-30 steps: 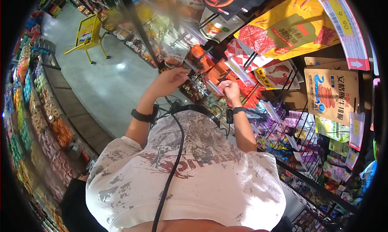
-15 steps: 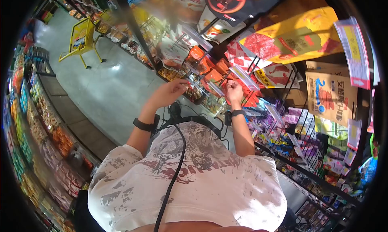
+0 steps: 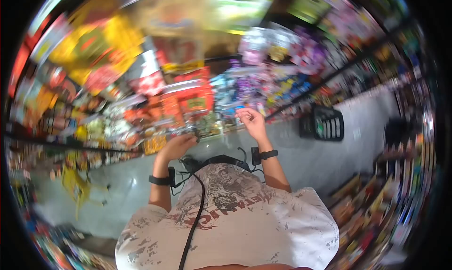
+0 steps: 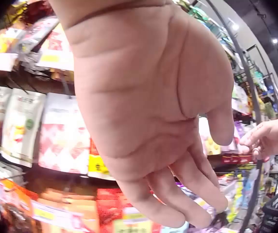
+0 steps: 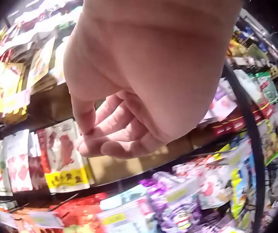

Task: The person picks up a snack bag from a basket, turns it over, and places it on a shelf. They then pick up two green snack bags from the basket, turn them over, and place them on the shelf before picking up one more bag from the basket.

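Note:
My left hand [image 3: 176, 146] hangs in front of the snack rack, its fingers relaxed and nothing in it. The left wrist view shows its palm and loosely bent fingers over orange and red packets [image 4: 112, 208]. To the right, my right hand [image 3: 252, 122] is raised with loosely curled fingers and holds nothing. In the right wrist view it overlaps a shelf gap beside a white and yellow pouch [image 5: 63, 155]. Purple candy bags [image 5: 173, 204] hang below that hand.
A dark rack post [image 3: 339, 67] slants across the right. Beyond it a black shopping basket [image 3: 328, 124] stands on the grey floor [image 3: 294, 152]. A yellow cart [image 3: 77, 187] is blurred at the left. Black cables [image 3: 200, 209] run down the shirt front.
The head view has swung right, so the rack now spans the top and the cart sits lower left. The black basket has come into view. Both hands have turned along with the body, still holding nothing.

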A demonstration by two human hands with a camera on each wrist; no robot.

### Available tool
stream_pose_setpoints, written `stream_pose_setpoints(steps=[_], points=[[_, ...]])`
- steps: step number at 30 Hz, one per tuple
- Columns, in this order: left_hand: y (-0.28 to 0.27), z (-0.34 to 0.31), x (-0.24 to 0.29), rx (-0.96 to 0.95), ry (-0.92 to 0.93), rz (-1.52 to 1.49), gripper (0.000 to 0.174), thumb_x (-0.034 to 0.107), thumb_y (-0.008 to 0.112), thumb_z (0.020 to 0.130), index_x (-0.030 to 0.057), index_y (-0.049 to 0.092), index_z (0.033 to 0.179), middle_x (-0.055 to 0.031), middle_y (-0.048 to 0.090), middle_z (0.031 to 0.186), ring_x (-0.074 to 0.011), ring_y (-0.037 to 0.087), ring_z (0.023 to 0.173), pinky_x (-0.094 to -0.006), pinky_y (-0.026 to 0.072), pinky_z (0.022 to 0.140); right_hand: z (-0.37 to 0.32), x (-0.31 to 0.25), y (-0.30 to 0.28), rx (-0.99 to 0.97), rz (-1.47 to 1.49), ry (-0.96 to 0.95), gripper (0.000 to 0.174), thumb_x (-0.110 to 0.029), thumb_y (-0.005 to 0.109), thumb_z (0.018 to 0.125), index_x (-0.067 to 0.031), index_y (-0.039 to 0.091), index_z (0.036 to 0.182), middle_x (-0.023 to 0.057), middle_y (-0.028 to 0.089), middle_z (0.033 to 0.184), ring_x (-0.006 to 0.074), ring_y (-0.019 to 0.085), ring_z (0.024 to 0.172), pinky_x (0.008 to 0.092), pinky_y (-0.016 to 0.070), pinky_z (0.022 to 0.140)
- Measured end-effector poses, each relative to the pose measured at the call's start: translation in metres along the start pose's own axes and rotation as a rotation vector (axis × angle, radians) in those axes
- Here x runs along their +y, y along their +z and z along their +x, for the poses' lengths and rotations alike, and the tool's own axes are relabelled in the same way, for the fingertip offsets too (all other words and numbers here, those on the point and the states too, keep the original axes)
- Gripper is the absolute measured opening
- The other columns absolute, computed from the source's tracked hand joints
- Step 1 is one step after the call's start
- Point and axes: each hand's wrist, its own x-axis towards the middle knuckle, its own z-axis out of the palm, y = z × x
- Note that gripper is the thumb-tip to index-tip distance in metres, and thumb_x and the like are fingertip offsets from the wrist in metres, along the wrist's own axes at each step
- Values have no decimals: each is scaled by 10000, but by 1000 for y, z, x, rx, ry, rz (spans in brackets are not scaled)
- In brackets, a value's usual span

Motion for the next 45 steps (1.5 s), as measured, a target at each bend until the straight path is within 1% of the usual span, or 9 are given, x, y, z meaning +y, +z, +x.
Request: stream_pose_setpoints(steps=[3, 7, 11, 15, 19, 27, 31, 41, 45], points=[[68, 61, 26, -151, 215, 218, 333, 261, 519, 1061, -5, 649, 1212, -90, 724, 1056, -161, 651, 948, -321, 523, 855, -45, 2, -94, 185, -24, -61, 153, -81, 639, 972, -5, 703, 1089, 63, 750, 917, 60, 654, 774, 222, 525, 685], [160, 124, 96, -494, 86, -5, 354, 275, 523, 1061, -12, 627, 1240, -94, 709, 1118, -169, 665, 950, -322, 527, 835, -123, -14, -191, 458, -30, -50, 170, -78, 627, 965, 9, 698, 1093, 76, 747, 933, 74, 661, 804, 236, 530, 671], [233, 170, 147, -840, 219, 177, 419, 328, 521, 1062, 5, 586, 1321, -95, 707, 1161, -171, 690, 978, -312, 534, 843, -196, -32, -260, 749, -41, -55, 159, -62, 635, 951, 3, 707, 1078, 75, 752, 916, 61, 644, 735, 231, 524, 627], [299, 190, 227, -1020, -7, 300, 406, 360, 597, 1005, 25, 638, 1232, -90, 711, 1114, -177, 707, 901, -318, 542, 787, -266, -26, -311, 987, -90, -42, 149, -65, 637, 952, 2, 708, 1064, 81, 753, 915, 61, 634, 714, 226, 522, 626], [361, 222, 257, -1223, 57, 413, 436, 337, 623, 1003, 21, 623, 1304, -95, 715, 1144, -184, 724, 902, -299, 559, 807, -317, -12, -344, 1198, -32, -23, 143, -83, 646, 958, 3, 708, 1055, 84, 753, 915, 63, 627, 701, 226, 523, 623], [503, 316, 318, -1482, 170, 473, 430, 335, 621, 996, 48, 627, 1316, -89, 724, 1145, -169, 725, 864, -302, 540, 756, -347, -4, -463, 1286, -53, 16, 147, -65, 641, 971, 17, 690, 1083, 88, 740, 925, 88, 660, 796, 232, 518, 645], [562, 368, 373, -1508, 462, 508, 409, 293, 651, 978, 33, 640, 1294, -129, 728, 1142, -192, 708, 999, -325, 544, 891, -352, -25, -544, 1329, -101, 23, 143, -50, 626, 974, 15, 690, 1083, 87, 741, 929, 90, 662, 807, 237, 523, 656], [702, 415, 453, -1760, 517, 722, 641, 356, 744, 907, 11, 537, 1406, -205, 681, 1238, -262, 664, 1091, -346, 512, 954, -395, -38, -694, 1531, -47, -42, 131, -54, 635, 975, 24, 693, 1061, 92, 740, 948, 97, 660, 802, 240, 528, 658], [778, 450, 458, -1782, 300, 550, 585, 157, 749, 897, 19, 525, 1420, -188, 648, 1312, -260, 623, 1193, -347, 458, 1058, -425, -39, -769, 1586, -56, -70, 134, -56, 640, 972, 23, 694, 1065, 92, 741, 943, 101, 665, 811, 240, 528, 665]])
